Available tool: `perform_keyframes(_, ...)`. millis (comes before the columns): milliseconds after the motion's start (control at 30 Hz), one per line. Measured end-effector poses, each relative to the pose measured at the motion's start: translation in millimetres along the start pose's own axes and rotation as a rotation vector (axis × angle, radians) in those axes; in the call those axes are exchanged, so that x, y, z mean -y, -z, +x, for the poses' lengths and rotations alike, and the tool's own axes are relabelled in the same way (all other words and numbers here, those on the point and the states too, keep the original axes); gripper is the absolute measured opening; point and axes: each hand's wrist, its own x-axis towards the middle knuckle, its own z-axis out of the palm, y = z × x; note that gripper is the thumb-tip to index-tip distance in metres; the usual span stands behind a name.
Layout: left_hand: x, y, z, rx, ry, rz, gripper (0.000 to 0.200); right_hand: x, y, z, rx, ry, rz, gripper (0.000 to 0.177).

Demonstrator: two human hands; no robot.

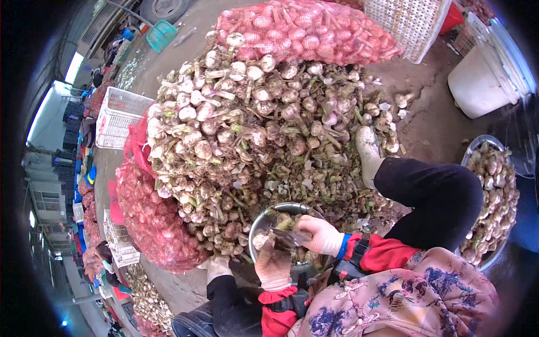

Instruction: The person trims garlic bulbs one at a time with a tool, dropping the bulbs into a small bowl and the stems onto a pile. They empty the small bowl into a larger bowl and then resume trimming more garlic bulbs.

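Over a metal basin [255, 222] between my feet, both gloved hands are close together. My left hand [273, 267] is closed around a garlic bulb [260, 240], its pale side showing at the fingertips. My right hand [321, 236] grips a dark metal cutting tool [289, 237] whose blade points toward the left hand; whether it is a knife or shears cannot be made out. Inside the basin lie garlic pieces and trimmed stalks [285, 221], partly hidden by the hands. Just beyond rises a big heap of garlic with stalks [224, 135].
Full red mesh sacks lie behind the heap [309, 31] and on its left [151, 219]. At right are a wide tub of garlic bulbs [494, 180] and a white bucket [480, 81]. White plastic crates [120, 118] stand left. A person [104, 261] is at far left.
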Motion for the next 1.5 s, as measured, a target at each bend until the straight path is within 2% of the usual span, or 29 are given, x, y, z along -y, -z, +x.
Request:
perform_keyframes(100, 6, -40, -8, 0.04, -0.062, 0.088, 0.03, -38, 0, -3, 0.064, -0.133, -0.083, 0.02)
perform_keyframes(133, 5, -36, -10, 0.049, -0.017, -0.039, 0.026, -52, 5, -3, 0.162, -0.458, -0.093, 0.024)
perform_keyframes(167, 7, -36, -15, 0.032, 0.022, 0.047, 0.032, -65, 13, -9, 0.113, -0.623, -0.109, 0.029)
perform_keyframes(233, 7, -45, -14, -0.036, 0.029, 0.134, 0.041, -150, -2, -17, -0.098, -0.843, -0.055, 0.032)
perform_keyframes(300, 9, -6, 3, -0.109, 0.184, 0.485, 0.047, -117, 18, -2, -0.451, -0.806, 0.285, 0.033)
perform_keyframes(333, 11, 38, 19, -0.038, 0.245, 0.837, 0.059, -151, 11, 2, -0.612, -0.769, 0.27, 0.028)
perform_keyframes(367, 17, 41, 27, 0.008, 0.037, 1.4, 0.066, -145, 17, 5, -0.621, -0.775, 0.27, 0.028)
perform_keyframes(433, 22, 20, 52, 0.002, -0.137, 1.743, 0.065, -96, 37, 22, -0.777, -0.64, 0.353, 0.025)
perform_keyframes(467, 26, 6, 74, 0.01, -0.111, 1.719, 0.058, -73, 45, 30, -0.817, -0.683, 0.451, 0.023)
perform_keyframes(500, 30, -4, 93, 0.017, -0.085, 1.693, 0.052, -81, 44, 33, -0.872, -0.624, 0.449, 0.021)
perform_keyframes(533, 47, 26, 133, 0.097, -0.18, 1.764, 0.045, -82, 45, 36, -0.884, -0.609, 0.485, 0.02)
perform_keyframes(567, 52, -2, 150, 0.085, -0.059, 1.698, 0.044, -79, 48, 40, -0.895, -0.595, 0.52, 0.02)
perform_keyframes(600, 65, 6, 180, 0.19, -0.136, 1.851, 0.041, -62, 54, 46, -0.931, -0.587, 0.567, 0.02)
perform_keyframes(633, 85, 14, 206, 0.171, -0.216, 1.912, 0.033, -64, 55, 47, -0.942, -0.566, 0.562, 0.02)
perform_keyframes(667, 105, -12, 232, 0.324, -0.24, 2.354, 0.026, -56, 63, 52, -0.96, -0.564, 0.591, 0.021)
perform_keyframes(700, 122, 4, 249, 0.527, -0.536, 2.358, 0.021, -45, 66, 53, -0.975, -0.563, 0.628, 0.021)
perform_keyframes(767, 145, 4, 260, 0.851, -0.585, 2.375, 0.024, -63, 62, 52, -0.986, -0.579, 0.603, 0.021)
perform_keyframes(800, 151, -7, 259, 0.852, -0.581, 2.372, 0.024, -74, 58, 51, -1.003, -0.513, 0.597, 0.021)
perform_keyframes(833, 151, -26, 253, 0.849, -0.423, 2.462, 0.026, -80, 55, 51, -1.016, -0.447, 0.593, 0.021)
perform_keyframes(867, 151, -39, 250, 0.836, -0.259, 2.547, 0.028, -78, 56, 50, -0.999, -0.516, 0.606, 0.021)
perform_keyframes(1000, 147, -61, 242, 0.97, -0.087, 2.627, 0.027, -59, 66, 56, -0.986, -0.528, 0.6, 0.019)
perform_keyframes(1167, 118, -33, 208, 0.838, -0.345, 2.497, 0.02, -48, 71, 52, -0.973, -0.516, 0.59, 0.015)
perform_keyframes(1233, 96, -18, 203, 0.269, -0.486, 2.283, 0.021, -57, 67, 48, -1.007, -0.508, 0.564, 0.015)
perform_keyframes(1300, 70, -10, 208, -0.37, -0.127, 1.633, 0.026, -62, 61, 43, -1.04, -0.456, 0.516, 0.016)
perform_keyframes(1333, 60, 20, 215, -0.41, -0.115, 1.047, 0.03, -59, 63, 41, -1.012, -0.534, 0.549, 0.017)
perform_keyframes(1367, 49, 16, 207, -0.419, -0.1, 0.458, 0.035, -55, 63, 40, -0.981, -0.609, 0.58, 0.018)
perform_keyframes(1400, 43, 13, 194, -0.537, -0.003, 0.353, 0.036, -63, 61, 36, -0.947, -0.596, 0.562, 0.024)
perform_keyframes(1433, 39, -10, 178, -0.53, -0.011, 0.351, 0.036, -65, 60, 36, -0.946, -0.584, 0.565, 0.024)
perform_keyframes(1500, 46, -38, 153, -0.41, -0.104, 0.618, 0.03, -65, 57, 35, -0.811, -0.633, 0.805, 0.032)
